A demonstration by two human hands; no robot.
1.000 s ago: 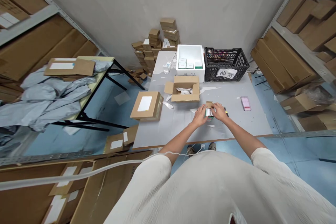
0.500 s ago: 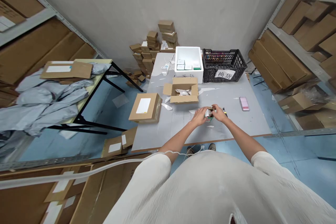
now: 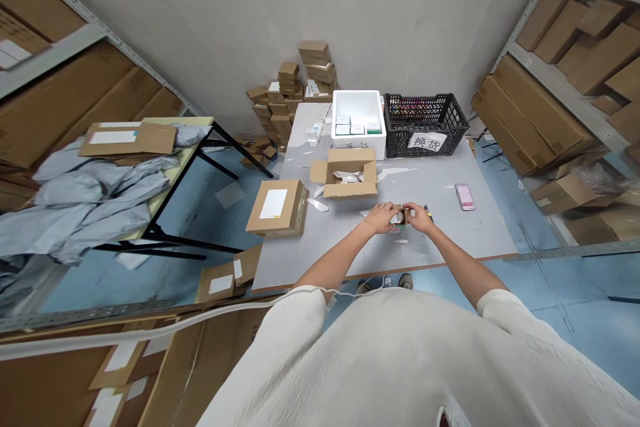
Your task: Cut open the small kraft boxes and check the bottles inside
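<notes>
A small box [image 3: 399, 228] stands near the front of the table, its top open with brown cardboard flaps and something round and pale showing inside. Its lower part looks greenish. My left hand [image 3: 381, 218] grips the box's left side, fingers curled over the top edge. On the other side, my right hand [image 3: 418, 217] pinches a raised flap at the right edge. A black and yellow object [image 3: 429, 213], mostly hidden, lies just beyond my right hand. Behind the box sits an open carton [image 3: 351, 189] with white paper-like pieces in it.
On the grey table [image 3: 330, 247] stand a closed carton [image 3: 275, 207], a white foam box [image 3: 357, 141] holding small boxes, and a black crate [image 3: 425, 127]. A pink item [image 3: 465, 197] lies right. A white cable [image 3: 220, 310] crosses before me. Shelves flank both sides.
My fingers have shifted on the small box, the right ones moving slightly outward with the flap. More of the round thing inside now shows. The view has moved slightly.
</notes>
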